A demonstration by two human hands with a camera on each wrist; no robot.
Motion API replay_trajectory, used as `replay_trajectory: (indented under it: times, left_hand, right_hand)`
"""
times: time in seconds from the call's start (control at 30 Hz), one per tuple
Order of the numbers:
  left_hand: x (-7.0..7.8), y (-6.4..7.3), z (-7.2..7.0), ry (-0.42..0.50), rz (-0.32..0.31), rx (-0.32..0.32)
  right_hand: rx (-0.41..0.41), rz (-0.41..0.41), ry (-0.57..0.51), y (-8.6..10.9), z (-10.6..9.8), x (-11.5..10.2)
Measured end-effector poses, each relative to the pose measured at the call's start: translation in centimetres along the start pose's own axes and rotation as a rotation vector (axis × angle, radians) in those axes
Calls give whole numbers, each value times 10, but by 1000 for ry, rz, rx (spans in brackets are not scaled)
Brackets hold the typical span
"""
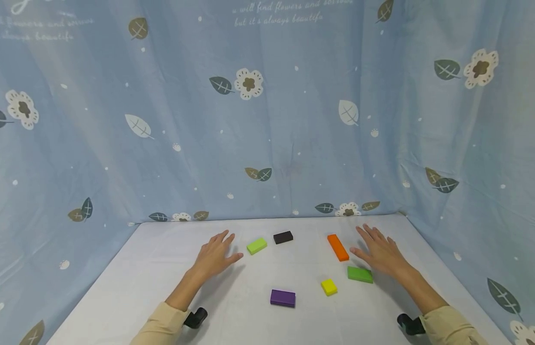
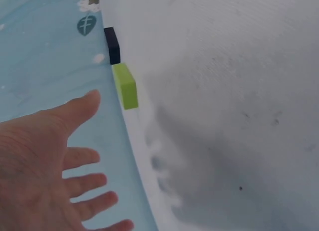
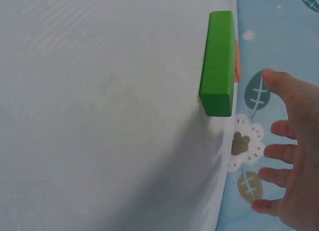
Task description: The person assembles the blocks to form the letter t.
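My left hand (image 1: 213, 256) hovers over the left part of the table, fingers spread and holding nothing. Just right of its thumb lies a lime-green block (image 1: 256, 246), with a black block (image 1: 283, 237) a little farther right. My right hand (image 1: 382, 254), also spread and holding nothing, is over the right side. Beside its thumb lies an orange block (image 1: 338, 247), and a green block (image 1: 359, 274) is below the palm's left side. A yellow block (image 1: 329, 287) and a purple block (image 1: 282, 298) lie nearer the front. In the right wrist view the green block (image 3: 218, 64) partly hides the orange one.
A white cloth covers the table (image 1: 245, 326). Blue patterned curtain (image 1: 293, 129) encloses the back and both sides. Black wrist camera mounts (image 1: 196, 318) stick out from both sleeves, low over the table.
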State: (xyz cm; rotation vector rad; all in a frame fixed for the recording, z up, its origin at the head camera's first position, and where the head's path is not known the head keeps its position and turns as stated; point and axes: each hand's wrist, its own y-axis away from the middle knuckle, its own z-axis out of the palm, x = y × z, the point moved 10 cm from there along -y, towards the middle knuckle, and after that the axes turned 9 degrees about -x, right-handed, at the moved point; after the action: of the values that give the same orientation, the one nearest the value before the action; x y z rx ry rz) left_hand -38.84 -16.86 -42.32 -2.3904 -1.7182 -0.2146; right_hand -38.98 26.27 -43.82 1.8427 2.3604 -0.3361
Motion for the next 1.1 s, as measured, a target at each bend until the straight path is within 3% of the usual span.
replay_trajectory:
  times: [0.17, 0.43, 1.1]
  left_hand:
    - [3, -6, -2, 40, 7, 14]
    - [8, -13, -7, 191, 25, 80]
    - [18, -36, 10, 344, 29, 9]
  right_hand:
    - [33, -28, -10, -3, -5, -8]
    - [-27, -18, -82, -7, 1, -11]
    - [-152, -105, -267, -19, 9, -20]
